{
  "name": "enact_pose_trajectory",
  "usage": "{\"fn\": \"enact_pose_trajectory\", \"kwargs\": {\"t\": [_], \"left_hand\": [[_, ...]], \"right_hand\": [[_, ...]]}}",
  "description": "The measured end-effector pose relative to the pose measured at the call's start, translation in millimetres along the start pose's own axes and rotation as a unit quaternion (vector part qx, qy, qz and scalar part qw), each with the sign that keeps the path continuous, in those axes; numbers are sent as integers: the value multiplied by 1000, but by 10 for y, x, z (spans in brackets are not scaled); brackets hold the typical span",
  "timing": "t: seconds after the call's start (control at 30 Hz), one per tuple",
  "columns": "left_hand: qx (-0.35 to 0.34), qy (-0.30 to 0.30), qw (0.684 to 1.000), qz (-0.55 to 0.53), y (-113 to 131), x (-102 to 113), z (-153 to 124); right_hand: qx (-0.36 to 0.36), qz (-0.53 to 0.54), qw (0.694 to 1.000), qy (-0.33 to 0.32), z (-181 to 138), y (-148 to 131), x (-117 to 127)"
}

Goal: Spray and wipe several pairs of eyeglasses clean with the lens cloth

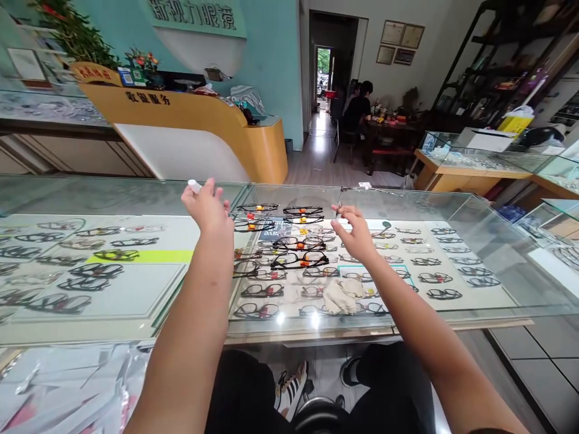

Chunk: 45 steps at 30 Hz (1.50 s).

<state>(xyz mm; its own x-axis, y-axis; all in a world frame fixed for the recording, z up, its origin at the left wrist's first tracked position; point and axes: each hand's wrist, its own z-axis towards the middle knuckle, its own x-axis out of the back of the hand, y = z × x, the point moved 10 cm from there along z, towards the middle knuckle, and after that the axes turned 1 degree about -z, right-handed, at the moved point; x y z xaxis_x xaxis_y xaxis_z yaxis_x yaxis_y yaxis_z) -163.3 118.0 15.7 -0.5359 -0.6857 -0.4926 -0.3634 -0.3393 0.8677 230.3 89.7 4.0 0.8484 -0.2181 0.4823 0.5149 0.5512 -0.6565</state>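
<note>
My left hand (205, 205) reaches over the glass counter with its fingers curled, and a small white object (194, 186) shows at its far left side. The object's kind is hard to make out. My right hand (355, 232) pinches thin-rimmed eyeglasses (341, 191) at the counter's far side; one thin temple seems to stretch right from them. Between my hands, dark-framed eyeglasses (299, 260) with orange tags lie in rows on the glass. Below my right hand rests a crumpled beige cloth (344, 295).
Under the glass counter (493, 310) are more rows of glasses. Plastic-wrapped packets (67, 386) lie at lower left. Beyond stands a wooden reception desk (266, 147). People sit at a table (398, 128) at the back. Another display case (474, 172) is at right.
</note>
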Motion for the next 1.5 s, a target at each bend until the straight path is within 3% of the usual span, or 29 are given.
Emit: {"fn": "enact_pose_trajectory", "kwargs": {"t": [0.2,0.37,0.47,0.53,0.6,0.77,0.9,1.07,1.27,1.5], "left_hand": [[-73,-146,985,49,-185,-486,-631],[-113,-338,928,109,-407,-825,-1188],[-143,-401,895,135,-446,-904,-1382],[-161,-416,883,147,-442,-927,-1447],[-134,-429,884,129,-480,-945,-1480],[84,-495,865,0,-722,-1035,-1645],[169,-478,862,-24,-783,-1021,-1677],[177,-481,859,-15,-737,-1010,-1704],[230,-537,812,6,-786,-1014,-1861],[217,-585,779,64,-725,-997,-1911]], "right_hand": [[-4,7,1000,6,6,18,29],[-25,18,1000,1,20,23,58],[-31,18,999,-2,38,31,72],[-36,15,999,-3,48,46,77],[-34,19,999,-4,55,46,80],[-39,56,997,-20,59,13,78],[-58,104,992,-45,56,-6,63],[-102,175,977,-63,62,29,50],[-179,293,934,-104,29,96,-24],[-199,379,888,-165,-39,-1,-131]]}}
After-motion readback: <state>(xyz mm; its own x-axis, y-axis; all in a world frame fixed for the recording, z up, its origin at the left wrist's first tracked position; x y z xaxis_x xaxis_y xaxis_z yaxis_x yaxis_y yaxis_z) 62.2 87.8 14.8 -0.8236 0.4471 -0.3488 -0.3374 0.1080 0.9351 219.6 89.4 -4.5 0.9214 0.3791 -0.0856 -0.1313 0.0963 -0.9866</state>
